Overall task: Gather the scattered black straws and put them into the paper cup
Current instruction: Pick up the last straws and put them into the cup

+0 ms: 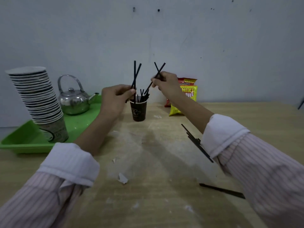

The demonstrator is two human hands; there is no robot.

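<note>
Worn bench (pixel 156 162) carries a paper cup (pixel 138 111). I note my left hand (pixel 115 97) gripping two upright straws (pixel 134 71) over it, right hand (pixel 166 83) pinching two crossed straws (pixel 159 71).

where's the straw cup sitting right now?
Head view: the paper cup stands upright at the far middle of the wooden table, below the left hand, between the green tray on its left and the yellow snack bag on its right.
</note>
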